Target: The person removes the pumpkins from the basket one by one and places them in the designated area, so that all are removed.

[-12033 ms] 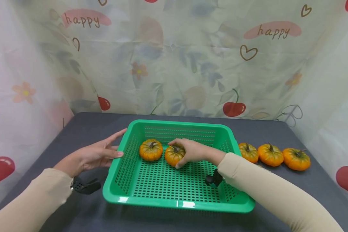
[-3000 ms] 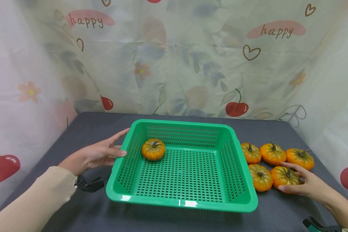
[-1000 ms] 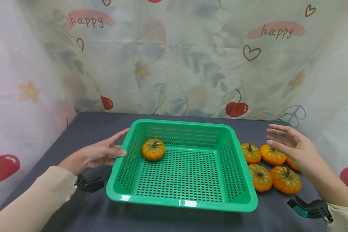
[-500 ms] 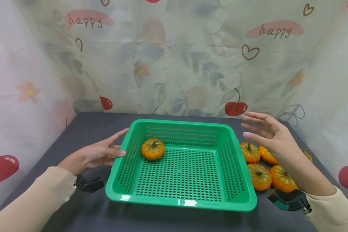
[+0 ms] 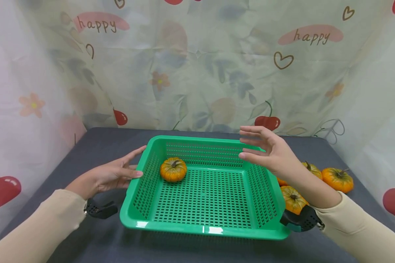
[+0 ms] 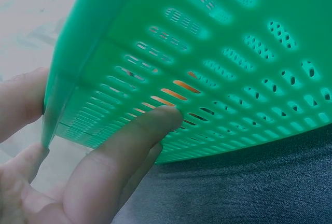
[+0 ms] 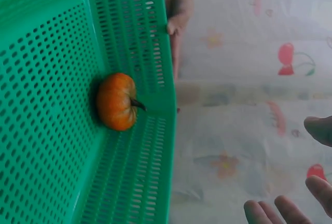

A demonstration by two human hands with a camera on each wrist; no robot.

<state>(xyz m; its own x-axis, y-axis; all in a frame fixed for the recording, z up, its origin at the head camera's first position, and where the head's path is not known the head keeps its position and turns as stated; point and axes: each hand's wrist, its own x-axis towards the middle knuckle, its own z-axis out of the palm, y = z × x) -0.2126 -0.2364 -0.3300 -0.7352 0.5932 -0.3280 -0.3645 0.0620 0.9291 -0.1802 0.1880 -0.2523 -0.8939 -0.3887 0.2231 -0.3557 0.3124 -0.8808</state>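
A green perforated plastic basket (image 5: pixel 171 227) stands mid-table, holding one small orange pumpkin (image 5: pixel 173 169) near its far left corner. My left hand (image 5: pixel 108 177) grips the basket's left rim, thumb on top; in the left wrist view a finger (image 6: pixel 129 141) presses the slotted outer wall. Over the far right corner of the basket hovers my right hand (image 5: pixel 271 151), its fingers spread and nothing in them. In the right wrist view the pumpkin (image 7: pixel 116 102) shows inside the basket, its stem toward the rim, with my right fingertips (image 7: pixel 288 208) off to the side.
Right of the basket, several more small pumpkins (image 5: pixel 338 180) sit together on the dark cloth-covered table (image 5: pixel 112 140), partly hidden by my right forearm. A printed curtain (image 5: pixel 197 84) hangs behind and at both sides. Each wrist wears a black camera strap (image 5: pixel 100 209).
Twelve seconds ago two pumpkins lay in the basket; one has since been set down with the group at right. My emptied right hand has moved left over the basket. The left hand stays put.
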